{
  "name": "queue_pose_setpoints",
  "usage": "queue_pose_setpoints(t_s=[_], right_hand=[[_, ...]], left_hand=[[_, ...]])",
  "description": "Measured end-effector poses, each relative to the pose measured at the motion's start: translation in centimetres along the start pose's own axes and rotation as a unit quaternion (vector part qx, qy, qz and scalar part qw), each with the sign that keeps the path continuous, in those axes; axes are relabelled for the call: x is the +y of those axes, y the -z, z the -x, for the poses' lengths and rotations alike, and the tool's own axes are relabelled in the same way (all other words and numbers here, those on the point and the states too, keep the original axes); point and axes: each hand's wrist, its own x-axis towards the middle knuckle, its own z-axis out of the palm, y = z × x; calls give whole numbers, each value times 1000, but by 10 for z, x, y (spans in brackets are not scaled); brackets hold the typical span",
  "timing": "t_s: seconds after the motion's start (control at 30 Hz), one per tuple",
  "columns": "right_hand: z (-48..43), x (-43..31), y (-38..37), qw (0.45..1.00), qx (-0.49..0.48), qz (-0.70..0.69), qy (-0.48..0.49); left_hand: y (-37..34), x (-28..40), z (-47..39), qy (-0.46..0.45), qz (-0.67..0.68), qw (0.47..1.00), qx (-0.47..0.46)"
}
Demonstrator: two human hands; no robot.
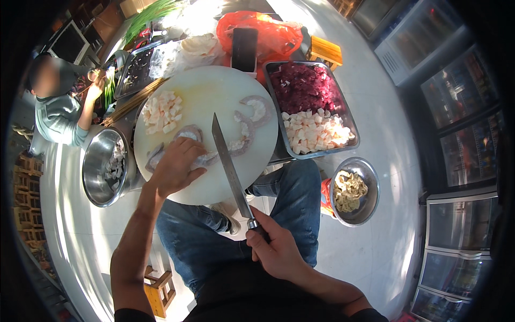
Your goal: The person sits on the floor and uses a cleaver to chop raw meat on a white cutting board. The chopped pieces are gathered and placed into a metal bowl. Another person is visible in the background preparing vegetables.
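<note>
My right hand grips the dark handle of a long-bladed kitchen knife. Its blade points away from me, over the round white cutting board. On that board a long greyish-pink strip of raw meat or offal, whitish along one side, lies in loose curves. My left hand grasps this strip left of the blade, with part of it hidden under the fingers. Whether the blade touches the strip cannot be made out. Small pale cubes are heaped at the board's far left.
Right of the board stands a metal tray of dark red chopped meat and pale cubes. Metal bowls flank me, left and right. Beyond the board are a phone and an orange plastic bag. Skewers lie near another person.
</note>
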Motion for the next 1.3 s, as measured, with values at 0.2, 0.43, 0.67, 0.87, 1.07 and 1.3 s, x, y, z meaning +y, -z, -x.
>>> queue_pose_setpoints(t_s=[0.2, 0.43, 0.67, 0.87, 1.07, 1.3], right_hand=[[0, 1, -16, 998, 14, 64, 22], [3, -13, -19, 986, 4, 167, 21], [-85, 1, -16, 978, 42, 174, 105], [-64, -4, 40, 997, 40, -19, -63], [-63, 5, 64, 991, 71, -107, -41], [-55, 13, 65, 981, 69, -181, 16]], left_hand=[[-8, 1, -6, -17, -2, 999, -32], [-21, -1, -7, 9, 0, 999, -36], [-7, 4, -7, -23, -15, 995, -93], [-9, -9, -7, 12, -50, 995, -86], [-17, -28, -33, 326, 403, 836, 178], [-2, -1, -75, 297, 443, 780, 329]])
